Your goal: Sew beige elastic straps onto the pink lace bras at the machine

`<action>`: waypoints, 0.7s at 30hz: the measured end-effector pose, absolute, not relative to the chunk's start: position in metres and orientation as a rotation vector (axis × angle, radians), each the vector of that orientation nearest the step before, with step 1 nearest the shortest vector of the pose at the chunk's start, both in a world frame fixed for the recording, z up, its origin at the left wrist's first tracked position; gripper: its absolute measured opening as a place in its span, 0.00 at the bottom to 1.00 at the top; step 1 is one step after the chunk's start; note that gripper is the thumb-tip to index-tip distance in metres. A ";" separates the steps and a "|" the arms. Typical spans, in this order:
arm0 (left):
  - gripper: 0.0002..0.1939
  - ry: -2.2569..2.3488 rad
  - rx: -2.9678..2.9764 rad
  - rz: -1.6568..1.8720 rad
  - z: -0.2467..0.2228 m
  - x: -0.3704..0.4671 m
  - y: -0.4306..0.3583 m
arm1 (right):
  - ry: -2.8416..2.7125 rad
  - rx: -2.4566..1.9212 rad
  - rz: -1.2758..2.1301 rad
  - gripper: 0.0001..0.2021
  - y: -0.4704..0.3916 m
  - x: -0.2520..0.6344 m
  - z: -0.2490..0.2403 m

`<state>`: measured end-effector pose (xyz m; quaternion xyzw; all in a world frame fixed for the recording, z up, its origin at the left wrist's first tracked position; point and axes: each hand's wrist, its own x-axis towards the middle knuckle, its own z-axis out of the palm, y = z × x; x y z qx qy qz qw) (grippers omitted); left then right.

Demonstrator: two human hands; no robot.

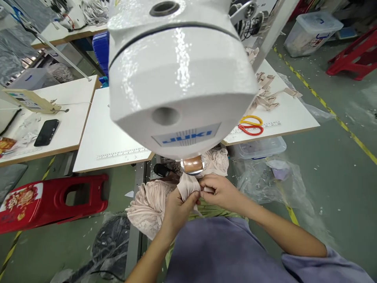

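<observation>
Close below the head of a white sewing machine (182, 78), both of my hands work on one piece of pale beige fabric (188, 185). My left hand (178, 206) is closed, pinching the fabric between thumb and fingers. Beside it, my right hand (219, 190) has its fingers closed at the fabric's right edge; a small light bit shows at its fingertips. A bundle of beige lace garments (150, 200) hangs to the left of my left hand. More beige lace (217, 161) lies just behind my right hand. The machine head hides the needle area.
Red-and-yellow scissors (251, 125) and fabric strips (266, 94) lie on the table's right side. A black phone (46, 133) rests on the left table. A red stool (59, 200) is at lower left. Clear plastic bags (271, 184) and a lidded bin (312, 33) stand on the right.
</observation>
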<state>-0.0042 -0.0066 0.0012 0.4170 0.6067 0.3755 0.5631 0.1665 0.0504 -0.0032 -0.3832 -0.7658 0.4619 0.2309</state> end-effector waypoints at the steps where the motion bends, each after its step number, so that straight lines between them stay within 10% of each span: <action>1: 0.11 1.441 0.996 0.865 0.002 -0.005 -0.006 | -2.089 -1.063 1.265 0.06 0.049 0.166 -0.005; 21: 0.10 1.430 1.302 0.777 0.021 -0.009 0.008 | -2.166 -1.243 1.320 0.03 0.060 0.186 0.018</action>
